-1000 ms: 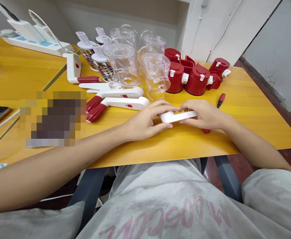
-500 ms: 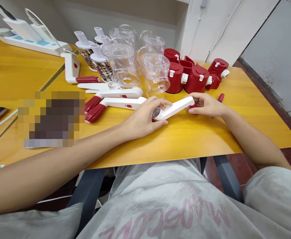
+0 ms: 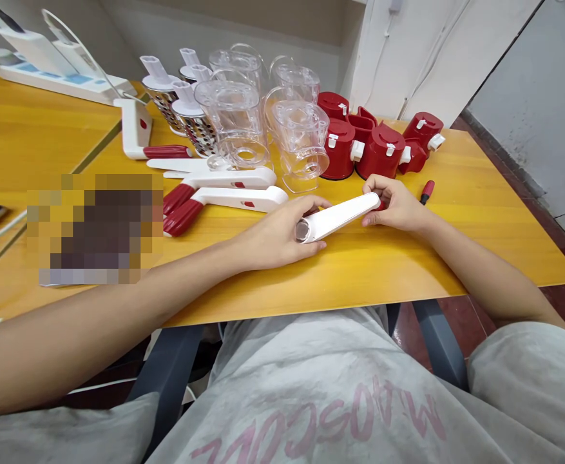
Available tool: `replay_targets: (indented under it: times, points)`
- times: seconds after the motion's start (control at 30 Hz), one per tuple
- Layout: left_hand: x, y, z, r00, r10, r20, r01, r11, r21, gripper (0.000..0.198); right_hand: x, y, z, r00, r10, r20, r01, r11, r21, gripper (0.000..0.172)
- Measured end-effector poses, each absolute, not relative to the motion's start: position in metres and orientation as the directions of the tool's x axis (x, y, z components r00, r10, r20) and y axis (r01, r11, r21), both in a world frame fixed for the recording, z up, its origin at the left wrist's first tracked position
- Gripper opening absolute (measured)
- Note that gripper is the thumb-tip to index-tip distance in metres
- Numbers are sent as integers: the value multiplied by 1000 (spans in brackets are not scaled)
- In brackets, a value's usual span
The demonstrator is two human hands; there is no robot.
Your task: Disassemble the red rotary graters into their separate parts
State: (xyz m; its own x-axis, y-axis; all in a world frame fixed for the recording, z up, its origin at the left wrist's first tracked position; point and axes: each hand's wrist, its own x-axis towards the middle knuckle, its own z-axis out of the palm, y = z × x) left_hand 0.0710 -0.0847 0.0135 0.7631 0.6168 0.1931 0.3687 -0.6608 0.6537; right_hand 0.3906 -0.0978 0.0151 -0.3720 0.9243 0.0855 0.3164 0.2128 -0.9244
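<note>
Crank arm is white — with one round-recessed end.

The room I stand in presents as a small assembly workshop, evidenced by a yellow wood-grain worktable bearing matching batches of perforated grater drums, clear plastic housings, red bases and red-gripped crank handles, with a power strip at the far left.

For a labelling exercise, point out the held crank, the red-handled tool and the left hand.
Held crank point(image 3: 343, 217): head view, its white arm.
Red-handled tool point(image 3: 427, 191): head view, its handle.
Left hand point(image 3: 279, 233): head view, the hand's back.
</note>
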Motion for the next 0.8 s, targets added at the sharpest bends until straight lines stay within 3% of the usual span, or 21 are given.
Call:
replay_targets:
  times: [0.1, 0.33, 0.53, 0.8]
  points:
    - [69, -84, 17, 749, 636, 186, 396, -655, 643, 57, 390, -96, 12, -356, 919, 169, 219, 258, -941, 95]
    - [67, -79, 14, 714, 677, 178, 447, -636, 629, 56, 387, -90, 17, 8, 956, 293, 140, 289, -947, 105]
    - [67, -84, 12, 780, 601, 175, 385, -681, 623, 63, 383, -89, 11, -56, 959, 276, 181, 282, -942, 110]
    - [67, -80, 5, 778, 586, 226, 327, -685, 650, 69, 384, -88, 10, -2, 956, 293, 141, 291, -946, 104]
